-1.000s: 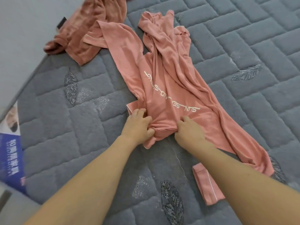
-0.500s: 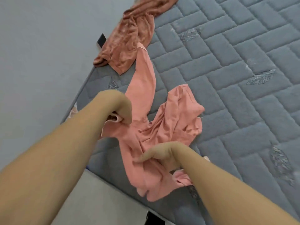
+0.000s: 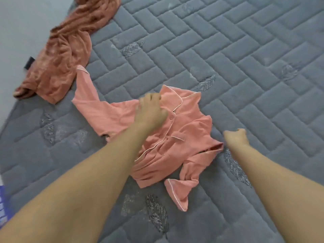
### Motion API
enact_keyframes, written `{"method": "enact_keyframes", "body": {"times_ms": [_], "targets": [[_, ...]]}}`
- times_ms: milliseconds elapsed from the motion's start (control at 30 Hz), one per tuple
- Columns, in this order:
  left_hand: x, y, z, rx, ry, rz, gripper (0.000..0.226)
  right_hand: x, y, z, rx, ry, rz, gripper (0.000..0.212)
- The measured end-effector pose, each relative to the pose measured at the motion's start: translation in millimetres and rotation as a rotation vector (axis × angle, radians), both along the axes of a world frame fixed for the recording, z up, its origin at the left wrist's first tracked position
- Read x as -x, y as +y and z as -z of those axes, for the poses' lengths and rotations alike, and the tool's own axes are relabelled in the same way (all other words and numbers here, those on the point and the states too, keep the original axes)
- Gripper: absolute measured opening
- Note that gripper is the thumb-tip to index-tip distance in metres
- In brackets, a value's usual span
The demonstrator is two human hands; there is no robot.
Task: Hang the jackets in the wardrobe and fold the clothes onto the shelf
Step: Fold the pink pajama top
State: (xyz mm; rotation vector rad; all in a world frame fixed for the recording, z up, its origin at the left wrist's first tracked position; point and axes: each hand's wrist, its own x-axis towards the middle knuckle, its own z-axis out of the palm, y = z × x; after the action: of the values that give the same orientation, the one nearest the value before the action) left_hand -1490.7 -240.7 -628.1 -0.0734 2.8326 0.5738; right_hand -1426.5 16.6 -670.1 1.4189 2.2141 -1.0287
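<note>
Bed: a grey quilted mattress with a brick-pattern stitch and darker embroidered leaf shapes fills nearly the whole frame.
Pink top: a salmon-pink button-front pyjama shirt with thin white piping lies crumpled at the centre of the frame, front side up. Its collar sits toward the upper middle, and two pink buttons show along the placket.
Sleeves: one sleeve stretches out toward the upper left, its piped cuff touching the other garment. The other sleeve is folded under at the lower centre, its cuff pointing down.
Second garment: a rust-orange plush, towel-like garment lies bunched in the upper left of the frame, at the mattress edge beside the pale floor.
Left hand: it rests on the shirt just below the collar. The grip is curled, fingers bunching the pink cloth there.
Right hand: it sits at the right of centre, just beside the shirt's right edge. The grip is a loose fist; motion blur hides whether it pinches the cloth or holds nothing.
Small dark tab: a black tag-like piece shows at the far left beside the plush garment.
Writing: none readable on the shirt front. A blue-and-white printed scrap at the lower left edge is too blurred to read.
</note>
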Motion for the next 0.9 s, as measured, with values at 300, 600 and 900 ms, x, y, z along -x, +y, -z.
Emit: {"method": "enact_keyframes", "body": {"times_ms": [300, 600, 900], "targets": [[-95, -79, 92, -0.406, -0.246, -1.157, 0.071, -78, -94, 61, 0.096, -0.121, -0.098, 0.063], [-85, -124, 70, -0.95, -0.543, -0.785, 0.045, -88, -182, 41, 0.786, -0.366, -0.036, 0.059], [-80, -154, 54, -0.439, -0.423, 0.069, 0.025, -99, -218, 50, 0.933, -0.32, 0.306, 0.083]]}}
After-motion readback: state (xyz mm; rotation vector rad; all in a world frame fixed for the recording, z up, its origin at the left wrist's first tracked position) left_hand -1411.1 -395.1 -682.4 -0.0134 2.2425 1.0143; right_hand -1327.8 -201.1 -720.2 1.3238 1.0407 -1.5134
